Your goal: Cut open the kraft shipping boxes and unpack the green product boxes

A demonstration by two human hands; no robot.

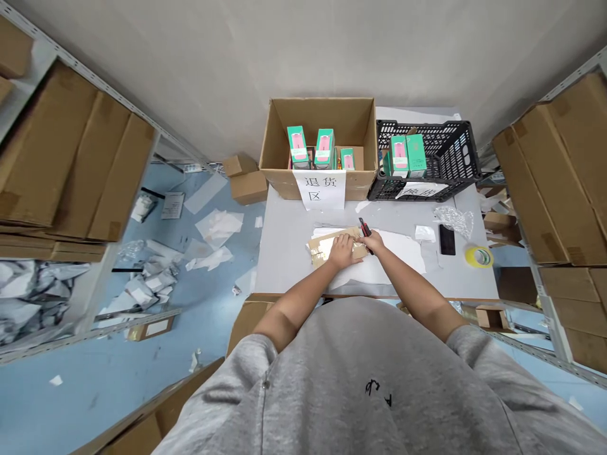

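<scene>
A small flat cardboard box (315, 244), with a pale label at its left end, lies on white paper sheets (403, 253) near the table's front. My left hand (343, 251) is on top of the box, fingers bent over it and holding it down. At the box's right end, my right hand (374, 242) is closed around a red and black utility knife (364, 227), whose upper end points away from me. Whether the blade is out and touches the cardboard, I cannot tell.
Behind stand a large open carton (275, 180) and a black plastic crate (467, 158), both holding green-and-pink boxes. To the right are a phone (446, 240), bubble wrap (455, 220) and a yellow tape roll (478, 256). Shelves with cartons flank the table (279, 253).
</scene>
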